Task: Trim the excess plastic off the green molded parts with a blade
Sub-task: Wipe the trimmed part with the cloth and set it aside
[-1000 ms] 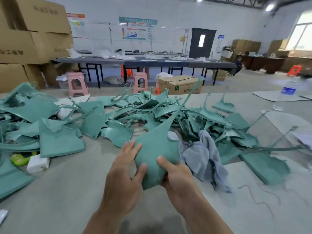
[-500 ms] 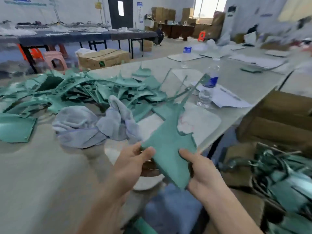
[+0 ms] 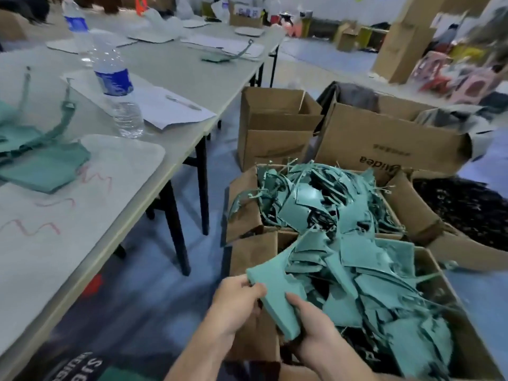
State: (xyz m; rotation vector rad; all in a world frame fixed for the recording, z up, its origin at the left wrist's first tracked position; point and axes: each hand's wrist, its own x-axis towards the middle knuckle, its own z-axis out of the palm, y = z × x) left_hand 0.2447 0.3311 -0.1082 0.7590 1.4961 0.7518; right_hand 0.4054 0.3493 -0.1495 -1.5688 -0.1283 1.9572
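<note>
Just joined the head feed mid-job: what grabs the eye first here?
The left hand and right hand grip one green molded part low in the centre, at the rim of an open cardboard box heaped with green pieces on the floor. To the left, a water bottle stands on the long grey table.

Over on the right, the big cardboard box (image 3: 384, 141) carries brand print low on its near face, upside down and clipped at the start: "idea" is all that reads. A row of small characters sits just above it, too fine to make out. Near left corner: white block letters on dark fabric (image 3: 68, 353), "SJ" clear, the rest blurred. The water bottle (image 3: 116, 86) on the table has a blue label, its print unreadable.
</note>
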